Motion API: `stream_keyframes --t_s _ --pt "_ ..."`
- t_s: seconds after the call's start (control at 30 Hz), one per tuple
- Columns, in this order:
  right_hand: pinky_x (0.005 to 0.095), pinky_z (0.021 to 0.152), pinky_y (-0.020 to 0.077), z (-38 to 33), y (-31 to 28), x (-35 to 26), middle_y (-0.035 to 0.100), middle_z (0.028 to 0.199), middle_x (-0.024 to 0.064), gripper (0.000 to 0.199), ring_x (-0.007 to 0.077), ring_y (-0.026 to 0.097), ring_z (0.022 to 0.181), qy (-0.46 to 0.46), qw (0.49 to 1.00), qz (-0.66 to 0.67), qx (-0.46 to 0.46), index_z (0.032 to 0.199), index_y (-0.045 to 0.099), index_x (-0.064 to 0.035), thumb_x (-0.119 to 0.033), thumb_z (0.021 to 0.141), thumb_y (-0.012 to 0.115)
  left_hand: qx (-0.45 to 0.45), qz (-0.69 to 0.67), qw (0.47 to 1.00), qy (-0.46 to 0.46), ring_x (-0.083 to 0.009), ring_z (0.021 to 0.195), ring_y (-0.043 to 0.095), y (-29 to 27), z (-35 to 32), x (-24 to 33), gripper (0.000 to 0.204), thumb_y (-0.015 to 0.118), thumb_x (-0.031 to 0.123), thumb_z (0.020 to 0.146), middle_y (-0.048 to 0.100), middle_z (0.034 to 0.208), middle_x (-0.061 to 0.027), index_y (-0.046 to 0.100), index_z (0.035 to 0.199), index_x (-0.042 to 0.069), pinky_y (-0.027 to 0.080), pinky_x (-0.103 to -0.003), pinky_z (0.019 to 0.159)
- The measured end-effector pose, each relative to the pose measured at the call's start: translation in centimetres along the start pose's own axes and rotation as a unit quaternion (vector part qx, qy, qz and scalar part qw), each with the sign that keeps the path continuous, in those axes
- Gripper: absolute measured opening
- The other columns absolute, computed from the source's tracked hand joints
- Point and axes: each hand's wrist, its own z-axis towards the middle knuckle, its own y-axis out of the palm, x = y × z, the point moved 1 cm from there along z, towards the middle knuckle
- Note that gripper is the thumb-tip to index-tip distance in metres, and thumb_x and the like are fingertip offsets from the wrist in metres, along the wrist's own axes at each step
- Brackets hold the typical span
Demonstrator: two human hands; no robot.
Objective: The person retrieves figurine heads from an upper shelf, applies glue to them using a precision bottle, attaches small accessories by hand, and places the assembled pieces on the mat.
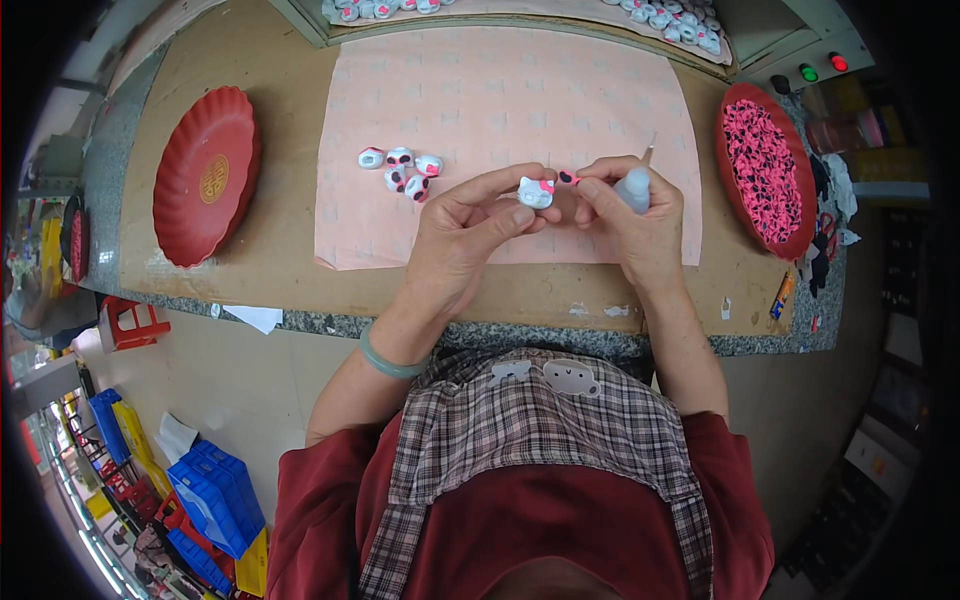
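Observation:
Between the thumb and fingers of my left hand (465, 225) is a small white cat-head figure (536, 193) with a pink bow. My right hand (640, 215) pinches a small pink-and-black piece (569, 178) just right of the figure, apart from it. Tucked in the same hand is a pale squeeze bottle (634, 188) with a thin nozzle tip pointing up and away. To the left, several similar white figures (400, 156) with pink and black parts lie grouped on the pink sheet (520, 100).
A red fluted dish (243, 130) stands at the left. At the right, another red dish (734, 190) holds many pink-and-black pieces (765, 170). Behind the sheet, a metal unit (775, 40) with lit buttons holds more white figures (680, 22). Blue crates (215, 495) sit on the floor, lower left.

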Motion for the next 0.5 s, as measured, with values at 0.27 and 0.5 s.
stream_keyframes --t_s 0.27,0.5 --pt "0.0191 0.052 0.0451 -1.4 1.2 -1.2 0.063 0.077 0.0044 0.008 0.0056 0.054 0.059 0.024 0.999 -0.023 -0.023 0.086 0.063 0.0006 0.000 0.079 0.066 0.014 0.022 0.999 0.018 -0.0193 0.097 0.062 -0.3 -0.1 -0.3 0.033 0.056 0.001 0.086 0.061 0.111 -0.0159 0.054 0.119 -0.004 0.051 -0.028 0.084" --pt "0.0184 0.050 0.0437 -1.5 1.5 -1.2 0.064 0.076 0.0025 0.007 0.0045 0.054 0.058 0.016 0.997 -0.075 -0.023 0.085 0.064 0.0001 -0.001 0.079 0.068 -0.002 0.105 0.993 0.049 -0.0172 0.098 0.061 -0.1 -0.4 -0.4 0.033 0.056 0.001 0.087 0.062 0.110 -0.0144 0.054 0.119 -0.004 0.049 -0.028 0.086"
